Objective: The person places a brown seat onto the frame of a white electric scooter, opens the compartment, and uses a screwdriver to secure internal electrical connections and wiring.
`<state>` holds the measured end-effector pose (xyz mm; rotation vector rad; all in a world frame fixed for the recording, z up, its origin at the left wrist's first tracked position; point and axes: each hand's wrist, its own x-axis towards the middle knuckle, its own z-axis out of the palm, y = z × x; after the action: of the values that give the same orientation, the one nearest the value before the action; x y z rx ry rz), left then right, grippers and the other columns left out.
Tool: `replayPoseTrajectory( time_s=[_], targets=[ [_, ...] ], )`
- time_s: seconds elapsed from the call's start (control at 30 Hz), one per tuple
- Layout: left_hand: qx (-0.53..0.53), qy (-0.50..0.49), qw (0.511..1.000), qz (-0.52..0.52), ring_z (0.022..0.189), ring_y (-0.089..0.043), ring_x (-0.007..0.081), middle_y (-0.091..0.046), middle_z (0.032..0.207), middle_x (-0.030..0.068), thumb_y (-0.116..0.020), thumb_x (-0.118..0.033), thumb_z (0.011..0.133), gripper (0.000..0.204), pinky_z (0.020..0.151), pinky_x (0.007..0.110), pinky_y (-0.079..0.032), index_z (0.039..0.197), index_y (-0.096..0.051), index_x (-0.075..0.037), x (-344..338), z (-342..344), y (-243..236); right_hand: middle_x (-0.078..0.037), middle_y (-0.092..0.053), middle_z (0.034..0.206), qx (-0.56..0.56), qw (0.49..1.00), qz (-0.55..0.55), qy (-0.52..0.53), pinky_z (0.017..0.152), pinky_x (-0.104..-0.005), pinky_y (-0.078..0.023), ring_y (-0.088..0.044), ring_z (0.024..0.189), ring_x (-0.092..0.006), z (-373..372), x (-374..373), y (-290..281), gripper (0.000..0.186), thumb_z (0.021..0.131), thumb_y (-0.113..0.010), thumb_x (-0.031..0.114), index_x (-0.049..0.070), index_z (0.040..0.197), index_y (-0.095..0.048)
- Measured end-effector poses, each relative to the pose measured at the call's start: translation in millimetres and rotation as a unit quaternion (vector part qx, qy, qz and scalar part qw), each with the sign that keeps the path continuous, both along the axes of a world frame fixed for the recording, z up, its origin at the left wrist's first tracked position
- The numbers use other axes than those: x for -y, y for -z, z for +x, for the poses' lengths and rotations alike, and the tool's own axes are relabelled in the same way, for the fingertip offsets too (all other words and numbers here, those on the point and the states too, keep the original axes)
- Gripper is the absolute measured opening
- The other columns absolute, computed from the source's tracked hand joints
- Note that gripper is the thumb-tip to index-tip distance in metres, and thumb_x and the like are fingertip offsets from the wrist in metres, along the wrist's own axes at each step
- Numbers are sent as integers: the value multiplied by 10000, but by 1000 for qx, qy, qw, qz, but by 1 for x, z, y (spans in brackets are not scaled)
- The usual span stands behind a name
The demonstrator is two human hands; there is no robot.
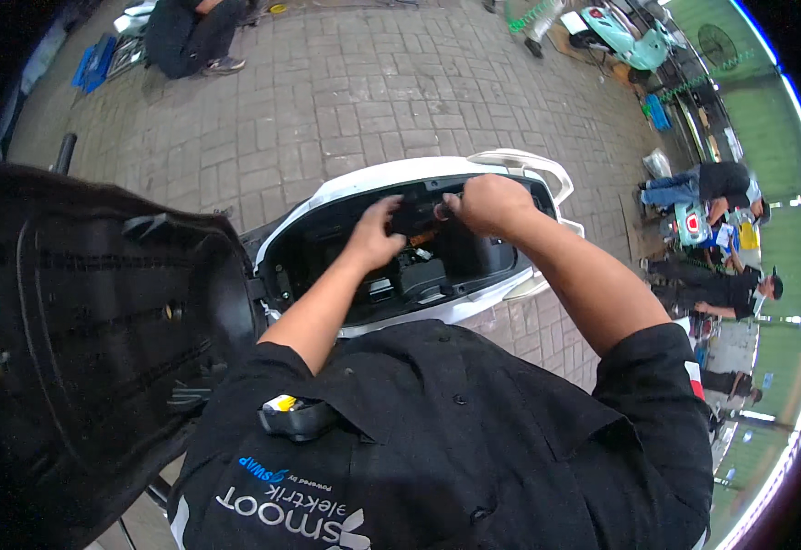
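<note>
A white scooter (391, 172) stands in front of me with its under-seat compartment (488, 261) exposed. Over the compartment's middle, my left hand (378, 238) has its fingers apart and holds nothing. My right hand (494, 203) is closed above the compartment's right half, near the far rim. A small item at its fingertips is too dark and small to name. Below the hands, a dark boxy part (422, 275) and some orange wiring (421, 239) show inside the dark cavity.
The black seat (98, 312) is swung up on the left, underside showing. A white grab rail (547, 170) rises at the scooter's right end. Beyond lies brick paving (373, 92). A person (190, 37) crouches far left; other people and a turquoise scooter (620, 38) are at right.
</note>
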<state>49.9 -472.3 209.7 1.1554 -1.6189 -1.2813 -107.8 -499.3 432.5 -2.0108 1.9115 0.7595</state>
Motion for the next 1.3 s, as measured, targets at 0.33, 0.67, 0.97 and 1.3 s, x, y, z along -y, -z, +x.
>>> replayPoseTrajectory(
  time_s=[0.33, 0.67, 0.97, 1.3],
  targets=[
    [-244, -102, 961, -79, 868, -622, 258, -607, 869, 109, -742, -40, 713, 265, 798, 310, -493, 908, -566, -75, 2, -109, 7, -166, -667, 795, -39, 910, -10, -412, 671, -472, -533, -667, 758, -372, 2, 7, 17, 389, 827, -660, 428, 93, 1013, -590],
    [-125, -156, 976, -85, 883, -629, 369, -629, 871, 151, -758, -164, 690, 333, 780, 426, -512, 935, -562, -53, -1, -94, -11, -272, -676, 931, 9, 998, 28, -64, 802, -496, -514, -653, 920, -438, -2, 6, 39, 495, 917, -562, 458, -18, 1030, -634],
    [-64, -110, 988, -91, 903, -636, 390, -647, 873, 178, -770, -176, 707, 304, 781, 437, -519, 917, -585, -58, 10, -92, -7, -177, -691, 789, -86, 918, 39, -384, 702, -446, -542, -693, 787, -353, 10, 20, 12, 400, 875, -607, 443, 52, 925, -676],
    [-74, -73, 990, -93, 909, -624, 412, -635, 885, 193, -695, -216, 769, 241, 754, 456, -506, 896, -572, -52, 4, -94, -1, -205, -687, 863, -16, 969, 34, -244, 754, -483, -526, -668, 824, -410, 2, 2, 15, 441, 867, -610, 468, 40, 972, -636]
  ],
)
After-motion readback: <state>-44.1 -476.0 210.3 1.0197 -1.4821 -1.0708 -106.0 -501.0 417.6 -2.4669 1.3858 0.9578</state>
